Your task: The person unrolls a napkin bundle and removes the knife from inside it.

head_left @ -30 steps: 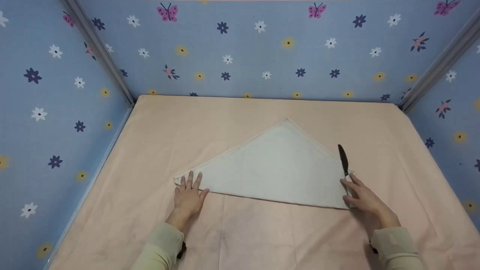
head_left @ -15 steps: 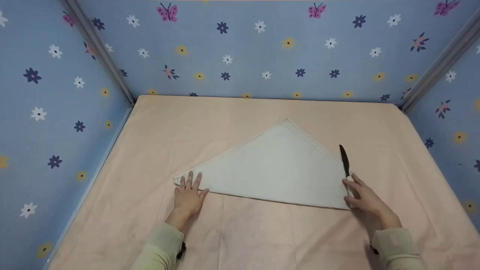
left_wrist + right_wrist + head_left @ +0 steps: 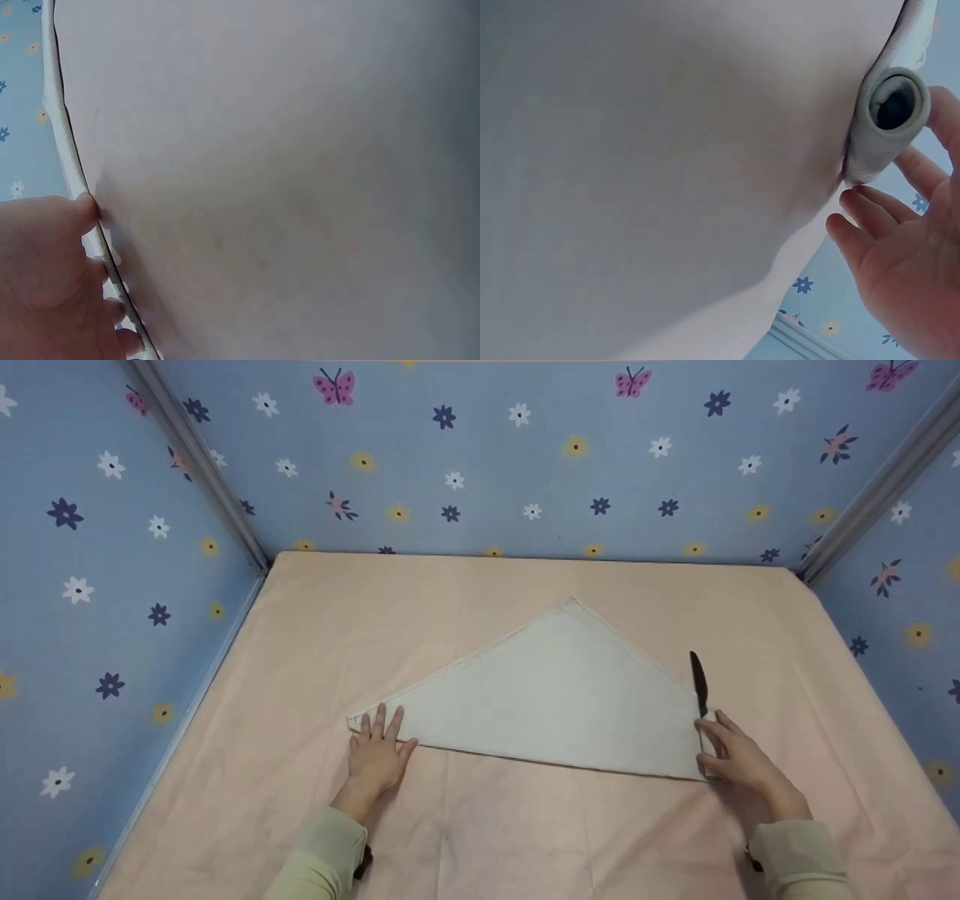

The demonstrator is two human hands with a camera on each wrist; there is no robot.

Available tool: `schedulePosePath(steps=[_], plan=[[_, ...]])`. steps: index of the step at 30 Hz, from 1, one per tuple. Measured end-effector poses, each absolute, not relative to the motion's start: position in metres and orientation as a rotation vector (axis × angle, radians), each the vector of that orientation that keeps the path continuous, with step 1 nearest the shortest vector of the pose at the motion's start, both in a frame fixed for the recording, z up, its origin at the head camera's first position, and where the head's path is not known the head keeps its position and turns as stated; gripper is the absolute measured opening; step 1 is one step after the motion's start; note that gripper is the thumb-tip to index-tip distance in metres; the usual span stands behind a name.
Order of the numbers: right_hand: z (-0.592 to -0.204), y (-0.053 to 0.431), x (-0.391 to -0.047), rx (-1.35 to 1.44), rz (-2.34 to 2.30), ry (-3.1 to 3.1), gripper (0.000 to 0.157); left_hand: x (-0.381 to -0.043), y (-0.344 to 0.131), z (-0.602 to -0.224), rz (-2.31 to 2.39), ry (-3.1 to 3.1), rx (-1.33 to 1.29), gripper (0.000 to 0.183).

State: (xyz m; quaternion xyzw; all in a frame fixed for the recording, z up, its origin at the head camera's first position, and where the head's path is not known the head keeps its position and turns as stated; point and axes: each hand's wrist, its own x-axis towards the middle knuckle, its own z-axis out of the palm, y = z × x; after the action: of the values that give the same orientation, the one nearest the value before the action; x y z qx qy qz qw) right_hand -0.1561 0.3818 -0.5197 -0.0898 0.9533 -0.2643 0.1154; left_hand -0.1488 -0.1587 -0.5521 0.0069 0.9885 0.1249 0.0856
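A white cloth napkin [image 3: 540, 697] lies folded on the table, with one corner pointing to the back. At its right end it is rolled up, and the roll's open end [image 3: 895, 105] faces the right wrist camera. A dark knife blade [image 3: 699, 679] sticks out of the roll's far end; its handle is hidden. My right hand [image 3: 746, 761] holds the roll, thumb and index finger reaching over it, the other fingers loosely bent beside it. My left hand [image 3: 377, 757] rests flat on the napkin's left end, fingers spread, thumb at the folded front edge.
A pale peach cloth covers the table [image 3: 510, 840]. Blue flowered panels [image 3: 525, 457] stand behind it and at both sides, with grey posts [image 3: 217, 480] at the back corners.
My right hand, the roll and the knife have shifted slightly to the right, and a little more flat napkin shows left of the roll. The left hand has stayed still.
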Motion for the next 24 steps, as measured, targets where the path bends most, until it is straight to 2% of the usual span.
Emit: schedulePosePath(steps=[24], plan=[[-0.517,0.396,-0.150,-0.194,-0.834,2.792,0.056,-0.151,-0.157,-0.548,0.323,2.915,0.013,0.063]])
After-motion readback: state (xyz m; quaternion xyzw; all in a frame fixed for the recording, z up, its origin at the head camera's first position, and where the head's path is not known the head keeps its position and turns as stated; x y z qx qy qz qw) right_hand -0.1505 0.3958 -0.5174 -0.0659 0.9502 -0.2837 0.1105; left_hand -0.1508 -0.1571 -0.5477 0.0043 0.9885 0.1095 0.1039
